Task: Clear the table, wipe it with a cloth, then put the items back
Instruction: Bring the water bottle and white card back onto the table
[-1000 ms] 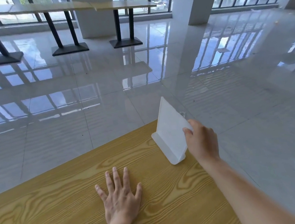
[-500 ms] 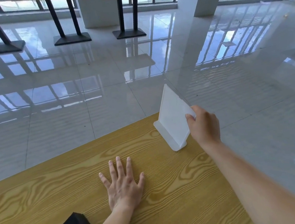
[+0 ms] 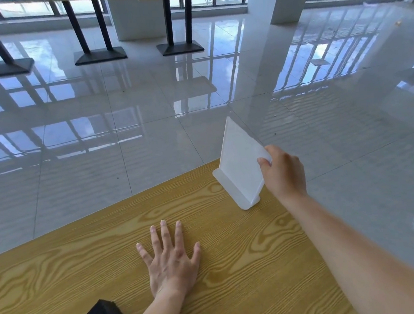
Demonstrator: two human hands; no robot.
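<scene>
While the wooden table [image 3: 235, 267] bears it near the far edge, the white plastic sign stand [image 3: 239, 164] looks light, stiff and smooth, so it may slip; best held by its upper corner. The right hand [image 3: 283, 172] pinches that corner; the left hand [image 3: 171, 262] lies spread flat on the wood.

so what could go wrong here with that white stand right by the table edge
The white stand sits close to the far edge of the table, so a nudge could send it onto the tiled floor. The right hand pinches only its top corner, so it might tip or twist if lifted that way.
</scene>
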